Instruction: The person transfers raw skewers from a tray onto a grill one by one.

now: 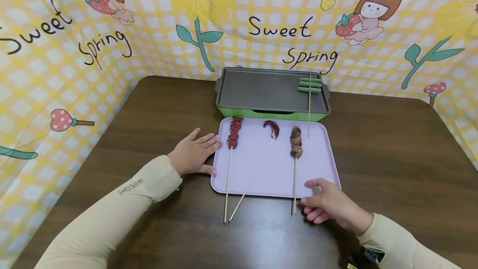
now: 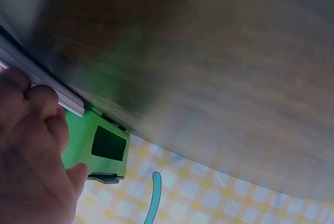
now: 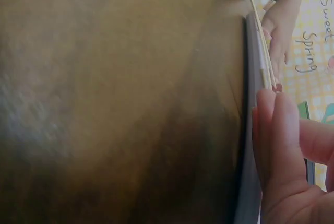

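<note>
A pale purple tray (image 1: 272,177) lies on the table with three skewers on it. My left hand (image 1: 194,152) touches its left edge, fingers stretched out. At the front right corner my right hand (image 1: 330,204) has loosely bent fingers with nothing between them. Just left of its thumb lies the stick of a skewer with brown rounded pieces (image 1: 296,142). In the middle is a skewer with a curled dark red piece (image 1: 275,130), its stick slanting to the front left. Nearest the left hand is a skewer of folded red pieces (image 1: 234,132). Sticks overhang the tray's front edge.
Behind the tray stands a green grill with a dark flat plate (image 1: 257,90). A skewer of green pieces (image 1: 310,85) lies on its right side, the stick reaching over the tray. The wooden table (image 1: 149,107) is bordered by a patterned cloth (image 1: 246,40).
</note>
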### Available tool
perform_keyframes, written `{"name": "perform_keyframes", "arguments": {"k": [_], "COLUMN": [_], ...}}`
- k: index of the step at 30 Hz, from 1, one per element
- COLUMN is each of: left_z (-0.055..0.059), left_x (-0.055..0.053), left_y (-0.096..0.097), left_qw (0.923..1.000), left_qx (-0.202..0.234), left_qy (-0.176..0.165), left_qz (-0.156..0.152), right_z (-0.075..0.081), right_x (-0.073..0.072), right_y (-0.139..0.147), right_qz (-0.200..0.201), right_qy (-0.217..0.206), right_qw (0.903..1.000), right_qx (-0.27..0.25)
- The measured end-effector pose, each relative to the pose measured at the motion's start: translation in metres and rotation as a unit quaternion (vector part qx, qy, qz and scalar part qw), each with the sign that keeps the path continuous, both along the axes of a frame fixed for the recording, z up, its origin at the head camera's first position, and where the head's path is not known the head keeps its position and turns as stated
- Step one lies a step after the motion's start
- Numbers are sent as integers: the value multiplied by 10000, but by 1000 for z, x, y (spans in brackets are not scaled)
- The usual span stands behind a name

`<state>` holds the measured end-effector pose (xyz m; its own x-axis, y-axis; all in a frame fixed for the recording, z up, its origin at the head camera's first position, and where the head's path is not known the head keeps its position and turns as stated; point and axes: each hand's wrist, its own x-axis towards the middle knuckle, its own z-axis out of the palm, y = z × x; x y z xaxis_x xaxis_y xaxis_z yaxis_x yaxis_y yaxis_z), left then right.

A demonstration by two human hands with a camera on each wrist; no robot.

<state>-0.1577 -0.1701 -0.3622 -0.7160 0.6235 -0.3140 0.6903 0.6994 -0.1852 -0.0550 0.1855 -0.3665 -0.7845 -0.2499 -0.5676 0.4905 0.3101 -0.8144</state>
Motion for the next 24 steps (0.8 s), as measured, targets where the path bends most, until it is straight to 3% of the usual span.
{"name": "perform_keyframes", "arguments": {"k": [11,24], "left_z": [3,1], "left_x": [0,-1], "left_y": [0,1], "left_qw": [10000,10000], "left_qx": [-65,7], "left_qy": [40,-59], "left_qz": [-4,63], "right_z": [-6,-8], "right_x": [6,6], "right_y": [-9,-23], "right_qz": [137,8], "right_qy": [100,127], "right_qw": [9996,9989], "right_qx": [-215,-450]}}
